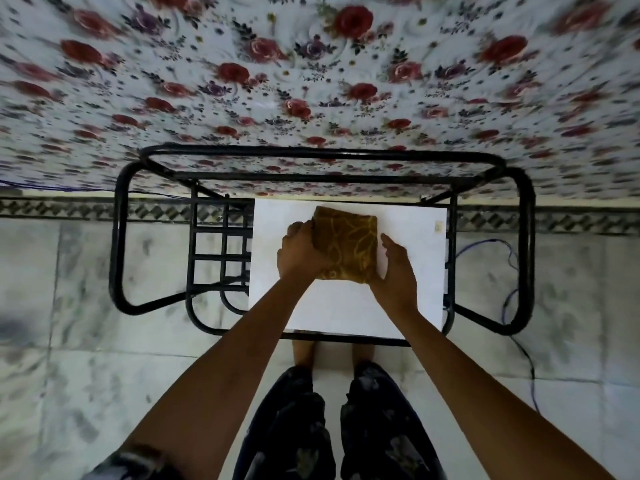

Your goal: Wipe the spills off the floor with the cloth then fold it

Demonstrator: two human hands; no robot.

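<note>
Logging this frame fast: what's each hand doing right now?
Left hand: fingers curled over the left edge of the folded cloth, gripping it.
Right hand: open, fingers straight against the cloth's right side.

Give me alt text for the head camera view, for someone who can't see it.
Seen from above, a person's left hand grips a folded brown cloth on a white tabletop, the right hand against its other side. A black metal frame stands on the tiled floor.
</note>
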